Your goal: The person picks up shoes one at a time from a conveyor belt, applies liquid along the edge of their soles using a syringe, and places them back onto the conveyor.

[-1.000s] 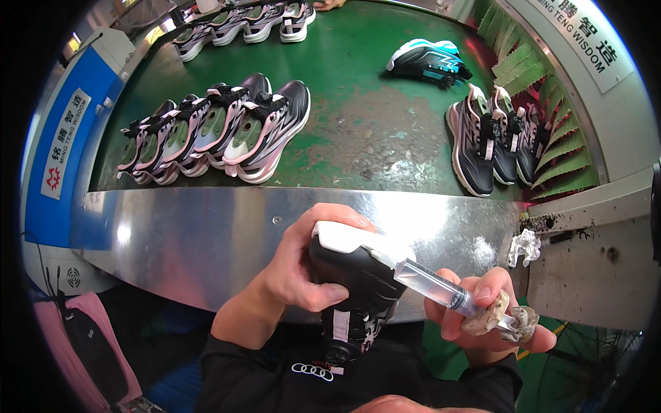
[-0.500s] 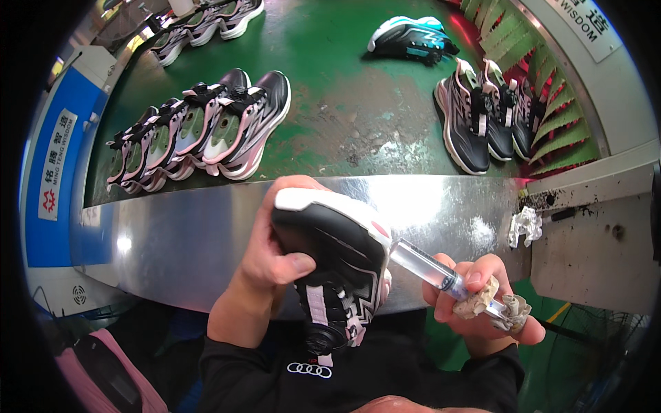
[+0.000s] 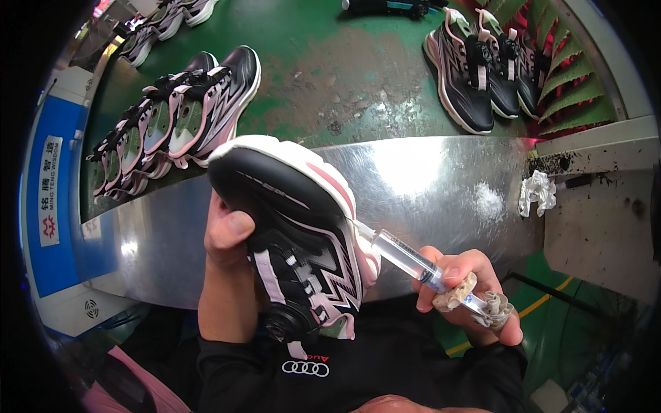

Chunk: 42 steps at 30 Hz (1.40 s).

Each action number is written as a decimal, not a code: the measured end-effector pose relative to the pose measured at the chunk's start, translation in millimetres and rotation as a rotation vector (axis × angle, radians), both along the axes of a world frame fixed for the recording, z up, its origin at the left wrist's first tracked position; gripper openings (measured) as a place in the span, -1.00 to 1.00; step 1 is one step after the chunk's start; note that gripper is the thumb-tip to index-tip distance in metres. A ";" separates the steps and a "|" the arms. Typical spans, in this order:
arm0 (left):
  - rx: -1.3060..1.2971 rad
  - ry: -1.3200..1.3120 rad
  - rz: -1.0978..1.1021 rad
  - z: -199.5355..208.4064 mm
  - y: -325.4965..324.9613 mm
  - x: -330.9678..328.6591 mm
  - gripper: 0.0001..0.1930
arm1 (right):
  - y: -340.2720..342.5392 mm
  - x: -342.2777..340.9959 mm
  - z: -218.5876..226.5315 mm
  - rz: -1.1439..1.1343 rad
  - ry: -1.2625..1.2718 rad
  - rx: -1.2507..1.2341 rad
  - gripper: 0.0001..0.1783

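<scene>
Here, right hand (image 3: 483,274) gripping syringe (image 3: 420,267), clear contents (image 3: 399,253) inside, left hand (image 3: 228,233) clasping black shoe (image 3: 296,206)

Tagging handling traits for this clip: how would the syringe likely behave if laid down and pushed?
The syringe looks stiff, its clear barrel straight in the right hand. That round barrel might roll, though the lumpy beige wrapping would probably check it. Its narrow tip seems easiest to damage.

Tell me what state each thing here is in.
Held shoe: lifted, tilted
Syringe: tip at the held shoe's sole edge
Left hand: gripping the held shoe
Right hand: holding the syringe
Left shoes: lined up close together
Right shoes: side by side, toes toward the person
White paper: crumpled
</scene>
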<state>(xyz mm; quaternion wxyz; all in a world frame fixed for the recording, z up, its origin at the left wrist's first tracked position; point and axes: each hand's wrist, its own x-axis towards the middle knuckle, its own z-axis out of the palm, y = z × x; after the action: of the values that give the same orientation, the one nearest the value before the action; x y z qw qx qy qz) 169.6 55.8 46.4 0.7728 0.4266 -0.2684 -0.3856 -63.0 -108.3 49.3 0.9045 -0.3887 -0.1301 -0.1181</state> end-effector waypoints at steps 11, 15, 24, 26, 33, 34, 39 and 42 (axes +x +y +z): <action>-0.164 0.437 0.035 -19.1 14.4 8.3 -0.37 | 14.6 -20.7 -15.7 0.064 0.015 0.029 0.11; -0.130 0.513 0.061 -23.9 15.1 14.6 -0.42 | 18.6 -32.5 -16.9 0.064 0.057 0.034 0.10; 0.014 0.404 0.229 -34.9 22.5 29.9 -0.60 | 26.9 -53.1 -26.5 -0.020 0.096 -0.070 0.06; 0.014 0.424 0.226 -35.6 21.4 28.8 -0.59 | 27.3 -55.4 -28.4 -0.063 0.121 -0.108 0.04; 0.103 0.397 0.315 -35.8 28.4 33.0 -0.76 | 27.7 -61.2 -41.1 -0.074 0.134 -0.104 0.02; 0.114 0.391 0.346 -38.7 31.4 35.5 -0.78 | 27.6 -60.5 -43.5 -0.069 0.136 -0.092 0.02; 0.223 0.361 0.409 -45.7 91.5 59.9 -0.68 | 27.8 -51.3 -49.0 -0.044 0.083 -0.072 0.02; 0.373 0.290 0.355 -56.3 127.7 74.3 -0.60 | 30.2 -51.2 -54.9 -0.076 0.134 -0.037 0.03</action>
<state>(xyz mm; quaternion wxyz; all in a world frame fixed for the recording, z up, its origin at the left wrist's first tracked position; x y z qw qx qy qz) 244.0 183.5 -9.9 0.7668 0.5420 -0.0006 -0.3440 -114.2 -78.1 -5.6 0.8988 -0.4168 -0.0567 -0.1236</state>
